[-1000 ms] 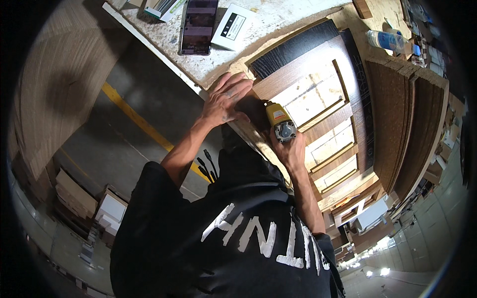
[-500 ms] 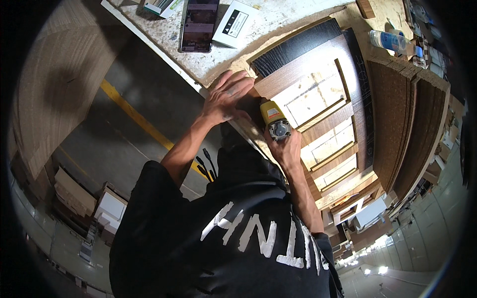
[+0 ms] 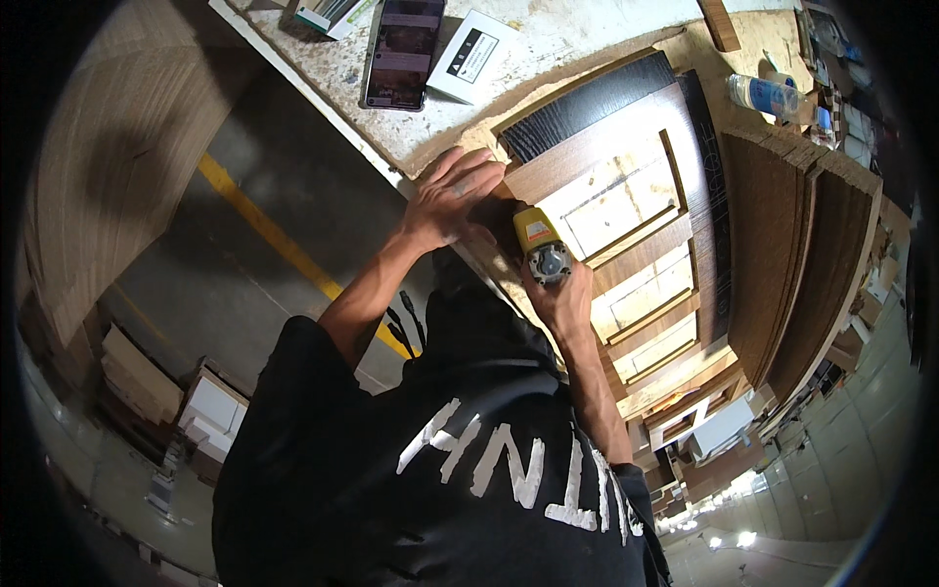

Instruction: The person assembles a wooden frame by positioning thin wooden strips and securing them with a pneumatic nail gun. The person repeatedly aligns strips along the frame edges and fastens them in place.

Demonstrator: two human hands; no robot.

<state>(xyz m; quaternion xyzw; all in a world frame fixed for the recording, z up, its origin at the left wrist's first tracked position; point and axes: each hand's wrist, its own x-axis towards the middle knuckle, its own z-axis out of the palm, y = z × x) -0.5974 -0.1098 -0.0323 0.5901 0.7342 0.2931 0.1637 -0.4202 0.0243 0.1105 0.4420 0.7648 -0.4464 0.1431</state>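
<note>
My right hand (image 3: 562, 294) grips a yellow power tool (image 3: 534, 227) with a round, bolted grey cap. The tool's front end points down at the near left edge of a brown wooden frame (image 3: 641, 242), and its tip is hidden. Through the frame's several rectangular openings a pale surface shows. My left hand (image 3: 445, 203) lies at the corner of the workbench beside the frame, fingers stretched out and holding nothing that shows. Dark shadow covers the spot between the two hands.
Black boards (image 3: 589, 106) border the frame at its far and right sides. Thick stacked boards (image 3: 773, 245) stand to the right, near a plastic bottle (image 3: 763, 96). A phone (image 3: 403, 54) and a white box (image 3: 469, 57) lie on the bench (image 3: 342, 83). Tall panels (image 3: 117, 166) rise at left.
The view has shifted slightly, moving the bench and phone a little right and down in the picture. My right hand still holds the power tool at the frame; my left hand stays beside it.
</note>
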